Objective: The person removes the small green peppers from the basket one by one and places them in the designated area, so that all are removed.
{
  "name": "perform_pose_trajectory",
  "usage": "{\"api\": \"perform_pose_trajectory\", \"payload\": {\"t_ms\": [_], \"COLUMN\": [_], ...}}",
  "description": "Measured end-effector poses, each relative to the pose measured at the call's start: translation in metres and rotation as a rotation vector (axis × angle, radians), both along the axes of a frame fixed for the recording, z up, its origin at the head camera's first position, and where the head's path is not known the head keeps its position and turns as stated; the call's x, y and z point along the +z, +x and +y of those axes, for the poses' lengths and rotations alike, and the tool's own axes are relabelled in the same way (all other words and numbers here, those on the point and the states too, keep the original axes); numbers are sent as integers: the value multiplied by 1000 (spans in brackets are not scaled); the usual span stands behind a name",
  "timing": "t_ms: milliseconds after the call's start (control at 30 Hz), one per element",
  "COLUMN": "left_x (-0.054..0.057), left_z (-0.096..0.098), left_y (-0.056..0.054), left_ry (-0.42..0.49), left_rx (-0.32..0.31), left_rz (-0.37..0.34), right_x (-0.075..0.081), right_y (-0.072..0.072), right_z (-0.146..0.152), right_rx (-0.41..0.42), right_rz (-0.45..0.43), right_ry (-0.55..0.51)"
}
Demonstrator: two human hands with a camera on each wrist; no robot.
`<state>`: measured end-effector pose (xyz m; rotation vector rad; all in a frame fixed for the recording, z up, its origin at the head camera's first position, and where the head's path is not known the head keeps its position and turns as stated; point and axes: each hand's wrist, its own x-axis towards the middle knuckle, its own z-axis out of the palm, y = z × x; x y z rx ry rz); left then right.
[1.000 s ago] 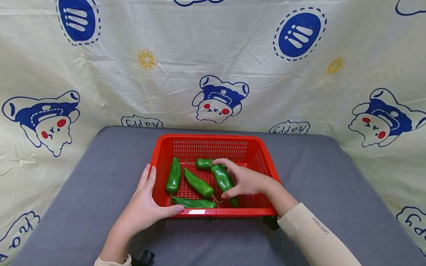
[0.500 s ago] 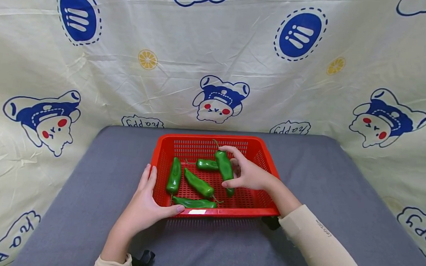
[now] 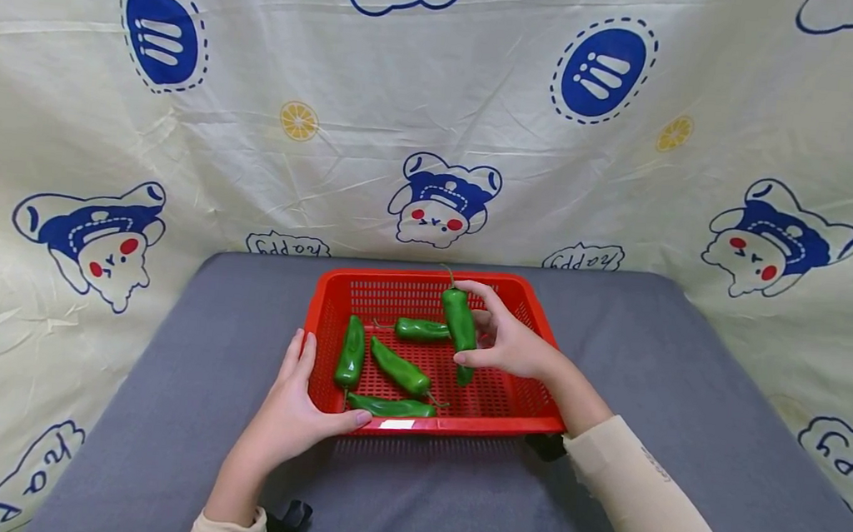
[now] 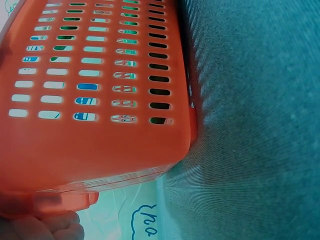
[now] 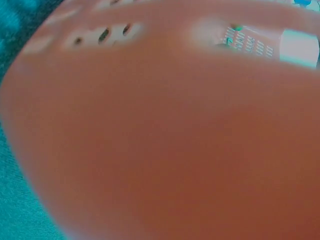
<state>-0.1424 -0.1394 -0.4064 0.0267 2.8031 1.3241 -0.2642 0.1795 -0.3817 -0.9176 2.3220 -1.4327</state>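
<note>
This looks like our lifting step: our right hand (image 3: pixel 512 342) pinches one pepper (image 3: pixel 458 320), towards one o'clock in the basket (image 3: pixel 492 427), while our left hand (image 3: pixel 298 413) grips the basket's eight-o'clock corner. Next, we likely need a steady pinch upward.

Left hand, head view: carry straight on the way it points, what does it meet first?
The red basket. The left hand rests at its near left corner, thumb on the front rim, so it would likely push into that corner. Any gap at the palm is unclear.
</note>
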Motion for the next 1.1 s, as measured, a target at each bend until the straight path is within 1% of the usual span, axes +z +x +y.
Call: {"api": "perform_pose_trajectory", "payload": {"t_ms": [300, 600, 800, 1000, 1100], "left_x": [-1, -1, -1, -1, -1], "left_z": [1, 0, 0, -1, -2], "left_y": [-1, -1, -1, 0, -1], "left_ry": [9, 7, 17, 18, 17], "left_rx": [-3, -3, -2, 0, 5], "left_rz": [0, 1, -1, 3, 2], "right_x": [6, 14, 18, 19, 19], "right_y": [6, 17, 21, 22, 21], "right_z": [12, 36, 58, 82, 95], "right_rx": [-10, -57, -112, -136, -162], "right_rz": [1, 17, 58, 58, 64], "right_ry": [-52, -51, -44, -61, -57]}}
